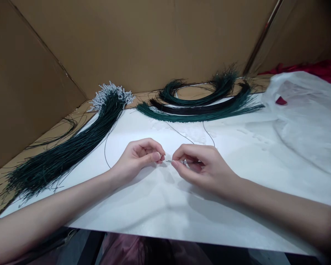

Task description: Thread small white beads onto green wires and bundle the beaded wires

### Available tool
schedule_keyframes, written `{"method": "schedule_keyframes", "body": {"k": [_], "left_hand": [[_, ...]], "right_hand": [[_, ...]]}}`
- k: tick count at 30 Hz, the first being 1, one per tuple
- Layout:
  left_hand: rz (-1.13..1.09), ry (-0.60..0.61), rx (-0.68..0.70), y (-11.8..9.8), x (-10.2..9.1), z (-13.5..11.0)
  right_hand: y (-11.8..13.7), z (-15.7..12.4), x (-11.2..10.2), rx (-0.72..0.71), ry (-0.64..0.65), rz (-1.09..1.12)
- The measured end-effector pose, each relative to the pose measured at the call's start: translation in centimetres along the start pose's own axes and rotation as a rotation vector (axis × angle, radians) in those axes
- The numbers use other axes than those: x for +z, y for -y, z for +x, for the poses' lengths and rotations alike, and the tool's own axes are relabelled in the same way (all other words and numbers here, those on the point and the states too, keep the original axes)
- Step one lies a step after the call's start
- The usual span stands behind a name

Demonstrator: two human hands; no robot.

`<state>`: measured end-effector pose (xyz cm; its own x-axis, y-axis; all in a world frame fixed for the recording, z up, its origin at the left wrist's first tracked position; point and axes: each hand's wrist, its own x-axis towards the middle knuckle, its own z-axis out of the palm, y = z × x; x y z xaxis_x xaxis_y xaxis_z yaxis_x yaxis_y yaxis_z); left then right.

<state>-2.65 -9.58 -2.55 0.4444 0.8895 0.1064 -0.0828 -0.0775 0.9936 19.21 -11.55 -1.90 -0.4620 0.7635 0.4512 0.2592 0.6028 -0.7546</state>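
Over the white board, my right hand (pixel 202 162) pinches thin dark wire (pixel 168 161) between thumb and forefinger. Short wire ends poke out toward the left, and small whitish beads show inside the curled fingers. A little to the left, my left hand (pixel 146 154) has its thumb and fingertips pressed together; whatever sits between them is too small to make out. The two hands are close but apart. Beyond my left arm lies a thick bundle of dark green wires (pixel 79 143), its far end topped with white beaded tips (pixel 110 95).
More green and black wire bundles (pixel 201 114) lie curved at the back of the white board (pixel 160 206). A clear plastic bag (pixel 306 125) with a small red piece (pixel 280 101) sits at right, red cloth (pixel 314 70) behind it. Cardboard walls (pixel 154 40) enclose the back and sides.
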Motion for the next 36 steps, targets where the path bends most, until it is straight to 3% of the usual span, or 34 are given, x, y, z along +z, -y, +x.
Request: {"method": "schedule_keyframes", "body": {"k": [5,11,22,36], "left_hand": [[-0.063,0.055,-0.003,-0.05,0.29,-0.08],[0.013,0.078,0.028,-0.03,0.3,-0.24],[-0.079,0.082,0.041,0.12,0.47,-0.16],[-0.041,0.097,0.06,0.05,0.48,-0.17]], "right_hand": [[0.13,0.07,-0.19,-0.008,-0.011,0.022],[0.22,0.03,-0.24,-0.02,-0.025,0.018],[0.12,-0.03,-0.13,-0.061,-0.023,-0.012],[0.21,0.01,-0.2,-0.086,-0.017,-0.011]]}}
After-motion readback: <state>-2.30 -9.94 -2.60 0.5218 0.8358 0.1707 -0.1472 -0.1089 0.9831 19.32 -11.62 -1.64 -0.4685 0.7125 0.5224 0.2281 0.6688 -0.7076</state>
